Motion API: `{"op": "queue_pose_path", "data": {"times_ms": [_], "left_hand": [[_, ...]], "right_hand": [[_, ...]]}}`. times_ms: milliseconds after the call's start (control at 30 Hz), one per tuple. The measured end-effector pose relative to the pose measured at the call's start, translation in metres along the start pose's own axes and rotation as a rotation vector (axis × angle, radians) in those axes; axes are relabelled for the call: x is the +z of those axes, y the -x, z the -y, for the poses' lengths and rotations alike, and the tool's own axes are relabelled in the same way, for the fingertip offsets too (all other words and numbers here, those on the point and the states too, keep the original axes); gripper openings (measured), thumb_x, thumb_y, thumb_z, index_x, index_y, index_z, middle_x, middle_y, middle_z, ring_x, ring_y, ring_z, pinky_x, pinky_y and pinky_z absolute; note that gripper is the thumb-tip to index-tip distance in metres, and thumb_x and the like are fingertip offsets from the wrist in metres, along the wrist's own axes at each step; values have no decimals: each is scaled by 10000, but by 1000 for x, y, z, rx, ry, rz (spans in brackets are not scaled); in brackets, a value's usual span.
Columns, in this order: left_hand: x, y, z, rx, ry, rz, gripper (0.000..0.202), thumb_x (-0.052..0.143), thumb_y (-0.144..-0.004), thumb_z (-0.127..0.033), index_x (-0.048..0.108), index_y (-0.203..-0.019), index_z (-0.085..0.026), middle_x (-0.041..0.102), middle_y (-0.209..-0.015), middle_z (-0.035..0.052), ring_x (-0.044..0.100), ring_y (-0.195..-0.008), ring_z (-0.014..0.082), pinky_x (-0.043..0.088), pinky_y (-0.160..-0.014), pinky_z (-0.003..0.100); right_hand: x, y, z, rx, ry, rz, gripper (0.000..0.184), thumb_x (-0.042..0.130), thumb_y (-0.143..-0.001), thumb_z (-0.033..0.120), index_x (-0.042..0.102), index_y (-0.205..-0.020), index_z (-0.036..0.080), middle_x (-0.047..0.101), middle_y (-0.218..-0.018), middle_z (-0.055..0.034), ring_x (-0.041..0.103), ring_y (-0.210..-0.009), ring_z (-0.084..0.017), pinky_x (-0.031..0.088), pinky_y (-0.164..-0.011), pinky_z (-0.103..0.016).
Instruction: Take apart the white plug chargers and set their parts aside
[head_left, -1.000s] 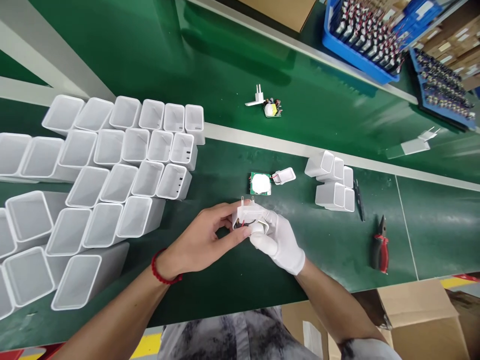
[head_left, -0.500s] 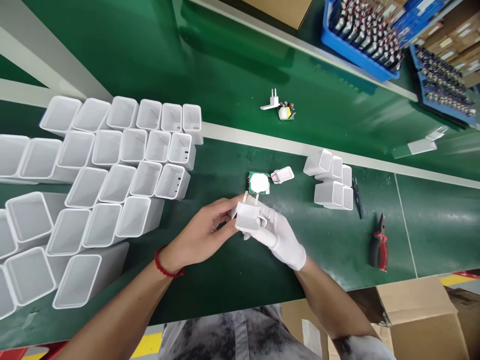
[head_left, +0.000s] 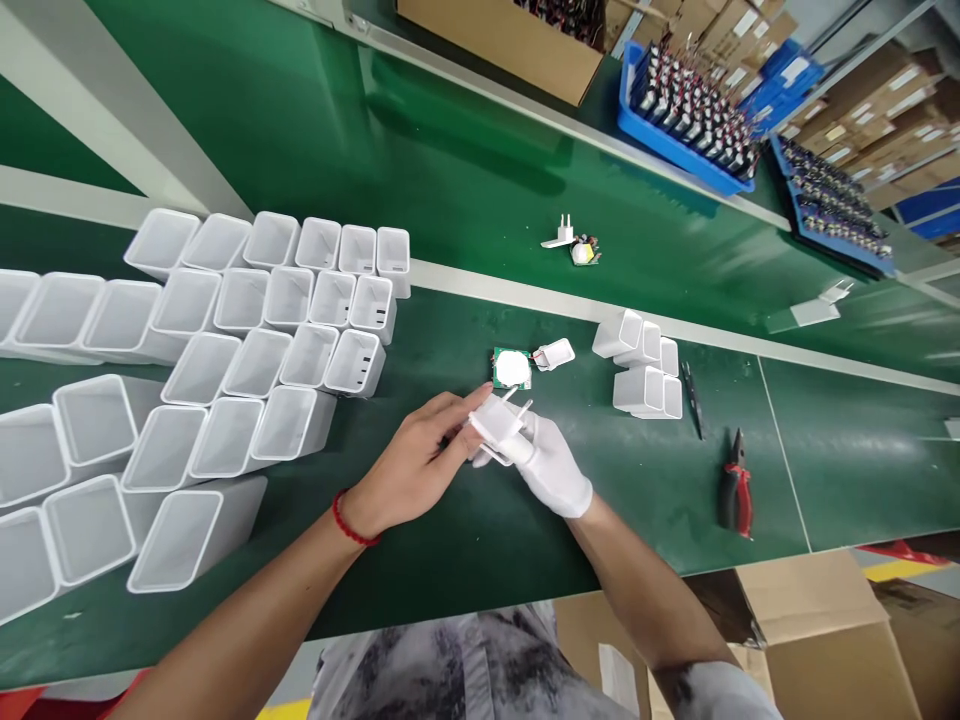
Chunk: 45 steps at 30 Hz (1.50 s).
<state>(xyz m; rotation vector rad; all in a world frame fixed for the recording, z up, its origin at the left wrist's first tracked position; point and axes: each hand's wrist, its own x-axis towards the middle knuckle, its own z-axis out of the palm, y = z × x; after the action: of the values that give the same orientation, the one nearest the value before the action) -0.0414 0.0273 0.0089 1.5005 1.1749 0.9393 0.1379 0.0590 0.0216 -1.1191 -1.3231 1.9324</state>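
Observation:
My bare left hand (head_left: 416,465) and my white-gloved right hand (head_left: 551,470) both grip one white charger plug body (head_left: 496,422) just above the green belt (head_left: 465,540). Its two metal pins point up and to the right. A red bead bracelet circles my left wrist. Just beyond the hands lies a green circuit board with a white round pad (head_left: 512,369), wired to a small white cap (head_left: 556,353). Further back on the belt rests another plug piece with a bare board (head_left: 574,243).
Rows of empty white housings (head_left: 247,340) lie on their sides at left. A small stack of housings (head_left: 639,365) sits right of the hands, with tweezers (head_left: 693,398) and red-handled cutters (head_left: 735,485) beyond. Blue trays of parts (head_left: 686,115) stand at the back, a cardboard box (head_left: 825,630) below right.
The plug body in my hands has been turned, so its pins now tilt to the right and its wires no longer show. The camera has tipped upward a little.

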Motion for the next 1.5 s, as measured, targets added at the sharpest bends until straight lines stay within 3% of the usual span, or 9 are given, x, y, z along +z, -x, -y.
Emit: {"op": "queue_pose_path", "data": {"times_ms": [200, 400, 600, 767, 933, 1100, 1200, 1367, 1500], "left_hand": [[-2, -6, -2, -28, -5, -30, 433, 409, -973, -426, 546, -1327, -218, 610, -902, 31, 576, -768, 147, 490, -712, 261], [5, -6, -10, 16, -44, -27, 400, 417, -972, -425, 619, -1235, -200, 627, -870, 37, 590, -778, 152, 506, -723, 261], [8, -5, -8, 25, -45, -139, 455, 446, -962, -387, 461, -1382, -212, 654, -960, 55, 606, -700, 129, 543, -614, 252], [2, -13, 6, 337, -491, -423, 344, 590, -887, -207, 567, -1230, -200, 623, -1050, 85, 618, -873, 186, 560, -781, 338], [-3, -19, 11, 474, -735, -436, 395, 581, -874, -121, 530, -1263, -164, 619, -1098, 121, 584, -1044, 254, 544, -901, 423], [3, -15, 19, 430, -839, -296, 380, 508, -925, -205, 515, -1304, -184, 583, -1256, 131, 535, -1201, 297, 540, -952, 464], [4, -14, 18, 388, -838, -320, 364, 518, -910, -176, 536, -1274, -175, 603, -1225, 133, 534, -1205, 299, 530, -960, 462], [-5, -11, 0, 304, -925, -475, 369, 549, -867, -104, 549, -1228, -180, 625, -1176, 142, 526, -1185, 342, 472, -944, 506], [-19, -5, -16, 26, -1108, -653, 387, 548, -862, -139, 521, -1249, -136, 570, -1232, 202, 481, -1188, 428, 421, -892, 578]], "right_hand": [[-31, 17, 16, -122, 121, 12, 498, 496, -932, 468, 503, -1370, 230, 542, -1363, -86, 532, -1204, -265, 407, -1038, -458], [-16, 24, 28, -335, 818, -52, 552, 680, -788, 361, 546, -1303, 217, 618, -1172, -93, 625, -961, -233, 515, -838, -362], [-19, -5, 72, -427, 1251, -245, 311, 542, -870, 322, 627, -1153, 227, 647, -837, -26, 612, -699, -164, 503, -702, -277], [-60, -102, 126, -184, 1365, -493, 343, 505, -889, 401, 622, -1129, 185, 659, -1048, -77, 635, -931, -217, 483, -790, -275], [-94, -180, 136, -28, 1402, -488, 300, 518, -893, 395, 692, -969, 164, 708, -948, -104, 674, -859, -228, 479, -716, -258], [-145, -170, 147, 122, 1449, -489, 381, 572, -869, 464, 665, -1015, 124, 714, -854, -79, 665, -717, -172, 512, -667, -288], [-192, -147, 160, 155, 1496, -603, 442, 535, -884, 327, 558, -1270, 111, 697, -1063, -150, 669, -939, -239, 507, -798, -318], [-244, -135, 145, 136, 1570, -588, 797, 578, -681, -10, 400, -1440, 156, 458, -1445, -168, 373, -1373, -288, 339, -1078, -366], [-257, -141, 130, 80, 1542, -575, 733, 567, -687, -26, 475, -1397, 132, 633, -1218, -217, 615, -1122, -278, 459, -906, -336]]}}
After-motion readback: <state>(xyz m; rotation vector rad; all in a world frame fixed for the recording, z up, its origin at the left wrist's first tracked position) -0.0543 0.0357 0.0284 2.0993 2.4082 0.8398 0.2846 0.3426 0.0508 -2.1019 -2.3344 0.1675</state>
